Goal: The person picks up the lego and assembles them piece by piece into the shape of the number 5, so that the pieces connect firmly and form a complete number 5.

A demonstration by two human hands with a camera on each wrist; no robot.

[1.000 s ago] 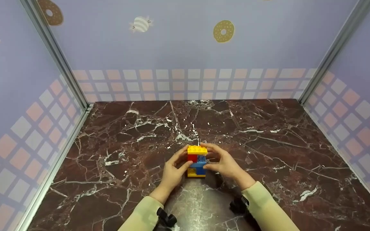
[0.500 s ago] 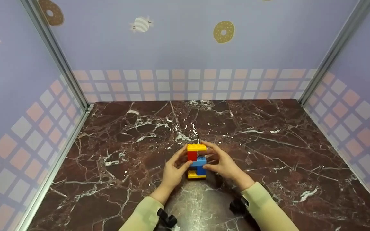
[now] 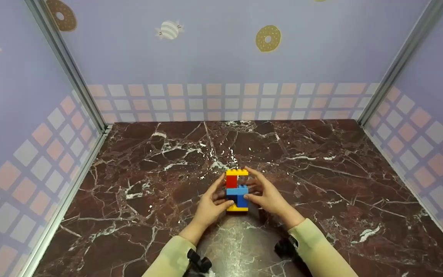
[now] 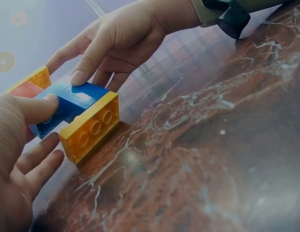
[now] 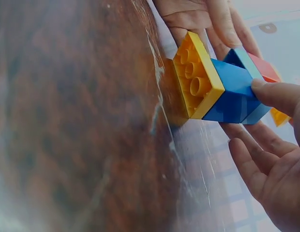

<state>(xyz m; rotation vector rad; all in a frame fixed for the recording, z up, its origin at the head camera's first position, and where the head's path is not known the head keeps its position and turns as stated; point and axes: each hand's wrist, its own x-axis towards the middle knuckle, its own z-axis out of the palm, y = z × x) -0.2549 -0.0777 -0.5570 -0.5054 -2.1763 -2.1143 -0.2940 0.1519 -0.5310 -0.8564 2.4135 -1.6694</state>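
A stack of toy bricks (image 3: 237, 191) lies tipped on the marble table (image 3: 321, 173), its top pointing away from me. From far to near it runs yellow (image 3: 237, 172), red (image 3: 231, 181), blue (image 3: 238, 194), yellow (image 3: 237, 208). My left hand (image 3: 221, 190) holds its left side and my right hand (image 3: 253, 184) its right side. In the left wrist view, both thumbs press on the blue brick (image 4: 72, 104), and the near yellow brick (image 4: 89, 128) shows its hollow underside and touches the table. The right wrist view shows the same yellow underside (image 5: 196, 77) beside the blue brick (image 5: 232, 92).
Patterned lilac walls close in the table on the left (image 3: 33, 134), back (image 3: 225, 100) and right (image 3: 417, 134). Bare marble surrounds the hands on every side. Both sleeves (image 3: 317, 250) come in from the bottom edge.
The brick stack stood nearly upright a second ago. Both hands have tipped it backward, so its top now points away and its side faces up.
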